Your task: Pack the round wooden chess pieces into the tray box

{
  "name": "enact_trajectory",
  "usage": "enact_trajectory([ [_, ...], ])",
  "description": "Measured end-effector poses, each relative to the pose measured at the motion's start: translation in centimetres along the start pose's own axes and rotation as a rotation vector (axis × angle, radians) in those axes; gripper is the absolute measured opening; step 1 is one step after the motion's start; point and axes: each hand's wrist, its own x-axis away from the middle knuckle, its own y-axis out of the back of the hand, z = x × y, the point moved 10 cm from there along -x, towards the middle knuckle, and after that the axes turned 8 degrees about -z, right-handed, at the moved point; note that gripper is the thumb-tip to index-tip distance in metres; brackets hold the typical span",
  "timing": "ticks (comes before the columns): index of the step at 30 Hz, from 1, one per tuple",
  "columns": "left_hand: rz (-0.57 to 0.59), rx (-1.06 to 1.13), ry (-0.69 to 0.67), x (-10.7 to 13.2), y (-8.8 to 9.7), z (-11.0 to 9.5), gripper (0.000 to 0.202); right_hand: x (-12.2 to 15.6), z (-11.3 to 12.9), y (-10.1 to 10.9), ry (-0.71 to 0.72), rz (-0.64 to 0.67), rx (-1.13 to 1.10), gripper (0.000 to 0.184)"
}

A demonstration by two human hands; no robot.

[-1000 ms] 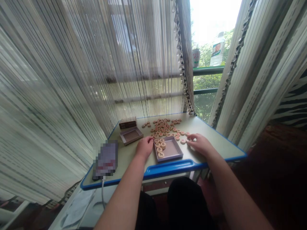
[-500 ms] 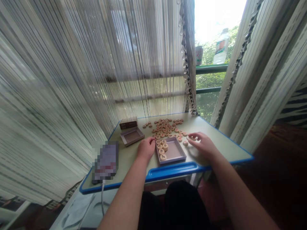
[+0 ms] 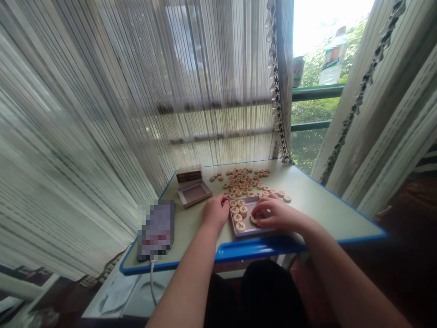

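My right hand [image 3: 276, 213] is over the right half of a shallow open box [image 3: 249, 231], its fingers closed on a round wooden Chinese chess piece [image 3: 254, 219] low inside it. My left hand [image 3: 216, 209] lies at the box's upper left corner, with curled fingers against the wall. Several chess pieces with dark characters [image 3: 238, 218] fill the left side of the box, some of them stacked. Beyond the box, many loose chess pieces [image 3: 244, 183] are spread over the table [image 3: 327, 209]. My right hand hides part of the box's right side.
An empty box half [image 3: 194, 193] stands left of my left hand, with a brown carton [image 3: 189, 173] behind it. A blurred-out phone-like device [image 3: 157, 230] with a white cable [image 3: 152, 278] lies at the left edge. A blue trough [image 3: 259, 248] runs along the front. Curtains hang behind.
My right hand has moved left from the loose pieces on the table into the box, bringing a chess piece. My left hand has stayed at the box corner. The view has shifted slightly.
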Motion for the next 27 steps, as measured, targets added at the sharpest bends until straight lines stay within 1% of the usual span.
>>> enact_trajectory([
  [2,0.004,0.000,-0.004,0.0,0.0,-0.1,0.019,0.1,-0.7,-0.1,-0.024,-0.029,-0.018,0.021],
  [5,0.007,-0.010,-0.012,0.0,0.1,-0.2,0.019,0.6,-1.5,0.3,-0.059,-0.122,-0.045,0.028],
  [7,0.004,-0.018,-0.028,0.0,0.1,-0.4,0.019,0.8,-1.6,0.5,-0.060,-0.173,-0.048,0.025],
  [9,0.004,-0.028,-0.038,0.0,0.1,-0.5,0.019,0.9,-1.6,0.6,-0.054,-0.196,-0.046,0.020],
  [14,0.013,-0.036,-0.023,-0.2,0.0,-0.2,0.022,0.7,-1.6,0.5,-0.073,-0.206,-0.045,0.014],
  [24,0.006,-0.025,-0.038,-0.1,0.0,-0.2,0.027,0.9,-1.6,0.6,-0.064,-0.225,-0.034,0.018],
  [27,0.004,-0.020,-0.046,-0.1,0.0,-0.4,0.027,0.9,-1.5,0.6,-0.069,-0.213,-0.032,0.018],
])
